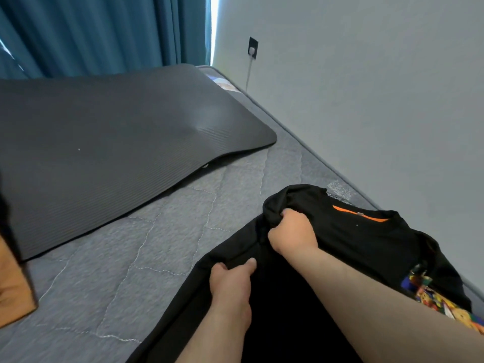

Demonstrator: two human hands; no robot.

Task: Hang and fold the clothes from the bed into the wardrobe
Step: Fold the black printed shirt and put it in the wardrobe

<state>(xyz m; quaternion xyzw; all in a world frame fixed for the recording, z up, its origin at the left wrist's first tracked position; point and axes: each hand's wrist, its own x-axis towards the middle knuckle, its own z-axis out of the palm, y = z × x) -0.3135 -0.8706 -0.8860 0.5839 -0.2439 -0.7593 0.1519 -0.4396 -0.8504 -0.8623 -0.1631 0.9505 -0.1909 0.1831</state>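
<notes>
- a person's left hand [230, 282], lower centre of the frame, grips a raised fold of a black t-shirt [366, 237]; the fingers [222, 267] and thumb are curled round the cloth's edge.
- the right hand [293, 231], just above and right of the left, holds a bunched ridge of the same black fabric, knuckles up and its fingers closed tight into the cloth.
- the t-shirt lies at lower right on a grey quilted bed [157, 244], close beside the pale grey wall [366, 87]; an orange strip [358, 213] shows inside its collar and a multicoloured print [432, 297] shows at the right edge of the frame.
- black cloth runs on from the hands to the bottom edge of the frame, beneath both bare forearms; whether it is all one garment cannot be told.
- a dark grey ribbed foam mat [117, 121] covers the bed's upper left part, well apart from the t-shirt.
- teal curtains [91, 30] hang across the upper left of the frame.
- a black wall socket [253, 47] at upper centre carries a white plug, its white cable [248, 74] dropping towards the bed.
- a brown flat-sided object [13, 292] sits at the left edge, cut off by the frame.
</notes>
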